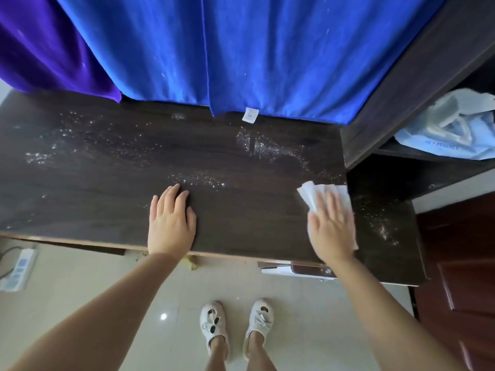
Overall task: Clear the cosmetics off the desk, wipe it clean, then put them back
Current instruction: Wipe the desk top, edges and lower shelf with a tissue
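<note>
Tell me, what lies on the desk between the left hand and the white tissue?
In the head view, only bare dark desk lies between the left hand and the tissue; white specks sit farther back.

Left hand [171, 223] flat on dusty dark desk [107, 183]; right hand [330, 226] presses white wipe [312, 194] at right edge.

- A home, likely a bedroom or dorm room.
- Dark wood bench [107, 170] against hanging blue cloth [241, 54].
- Shelf [401, 153] holding a plastic bag [450, 129].
- Tiled floor [80, 285], power strip [18, 266], house slippers [214, 325].
</note>
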Tool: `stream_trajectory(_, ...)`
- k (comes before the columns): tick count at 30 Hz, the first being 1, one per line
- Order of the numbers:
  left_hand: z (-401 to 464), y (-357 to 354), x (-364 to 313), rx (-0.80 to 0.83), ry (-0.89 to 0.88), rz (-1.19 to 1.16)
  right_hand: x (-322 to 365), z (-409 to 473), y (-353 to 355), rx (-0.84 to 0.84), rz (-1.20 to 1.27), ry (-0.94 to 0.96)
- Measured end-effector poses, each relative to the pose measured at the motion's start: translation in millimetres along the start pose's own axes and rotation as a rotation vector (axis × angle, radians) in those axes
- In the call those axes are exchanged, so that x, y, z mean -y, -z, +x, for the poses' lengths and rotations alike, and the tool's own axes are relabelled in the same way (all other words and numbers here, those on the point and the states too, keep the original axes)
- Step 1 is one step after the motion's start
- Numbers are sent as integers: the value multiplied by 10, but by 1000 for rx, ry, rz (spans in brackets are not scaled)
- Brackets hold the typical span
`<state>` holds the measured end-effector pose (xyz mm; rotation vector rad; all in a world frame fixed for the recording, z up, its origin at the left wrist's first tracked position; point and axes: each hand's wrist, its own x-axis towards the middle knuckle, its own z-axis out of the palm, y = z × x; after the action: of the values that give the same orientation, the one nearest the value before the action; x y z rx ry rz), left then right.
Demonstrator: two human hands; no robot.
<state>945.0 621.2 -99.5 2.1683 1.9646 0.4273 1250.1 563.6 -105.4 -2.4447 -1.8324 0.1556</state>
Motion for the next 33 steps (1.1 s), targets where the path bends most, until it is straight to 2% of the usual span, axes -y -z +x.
stream_trajectory(2, 15, 10, -10, 3, -2, -2, -41, 107, 62, 23, 35, -250)
stream_trajectory(4, 12, 15, -15, 9, 2, -4, 342, 163, 44, 70, 24, -307)
stream_trajectory(6, 15, 24, -26, 8, 5, -2, 905, 174, -58, 88, 53, -113)
stream_trajectory(8, 13, 23, -34, 3, 13, -2, 1433, 55, -185, 45, 77, 183)
stream_trajectory(10, 9, 18, -42, 10, 25, 0, 1663, -88, -195, 90, 56, 475)
stream_trajectory(11, 12, 16, -45, 12, 24, 7, 1598, -98, -181, 120, 39, 576)
stream_trajectory(13, 20, 15, -55, 10, 25, 26, 1199, -28, -139, 142, 29, 600)
stream_trajectory(18, 1, -33, -257, 56, -121, 41, -98, 424, 36, 95, 13, 54)
stream_trajectory(22, 6, -52, -263, 58, -94, 33, 191, 916, 28, 46, 65, -92)
stream_trajectory(24, 11, -57, -257, 43, -110, 35, 530, 993, -19, 79, 88, -13)
stream_trajectory(27, -1, -64, -271, 48, -118, 33, 785, 667, -61, 186, 60, 421)
stream_trajectory(29, -1, -60, -275, 50, -115, 36, 547, 454, -30, 222, -13, 674)
stream_trajectory(31, -4, -59, -267, 50, -111, 36, 119, 488, 15, 206, -35, 651)
stream_trajectory(33, -3, -74, -259, 51, -115, 34, -203, 708, 84, 187, -34, 418)
